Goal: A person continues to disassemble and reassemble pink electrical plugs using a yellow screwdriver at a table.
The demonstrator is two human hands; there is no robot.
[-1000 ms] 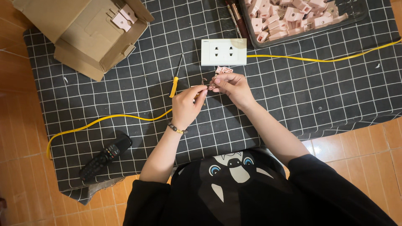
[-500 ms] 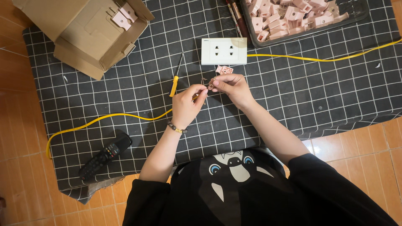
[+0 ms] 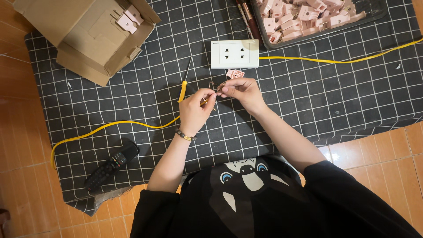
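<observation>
At the far left the yellow cable (image 3: 110, 127) loops off the grid mat (image 3: 308, 101) toward the tiled floor (image 3: 17, 132), with a black remote (image 3: 111, 165) lying near its bend and an open cardboard box (image 3: 88, 39) holding a pink part at the mat's top corner. A yellow-handled screwdriver (image 3: 183, 83) lies just left of the hands. The left hand (image 3: 196, 110) pinches the cable's end between thumb and fingers, closed narrow on it; the right hand (image 3: 240, 91) is pinched too, on the thin bare wire strands (image 3: 215, 89) that bridge the two hands. Just above sit a small pink clip (image 3: 234, 73) and a white double socket (image 3: 234, 54), from which a second run of yellow cable leads off right; a tray (image 3: 374, 15) of pink clips stands at the top right. The strands look fine, so I judge that too hard a twist or pull could snap or fray them, and slack on the left run could tug the end from the fingers. The surface is a dark mat with white squares, laid on orange-brown floor tiles; the person sits at its near edge.
</observation>
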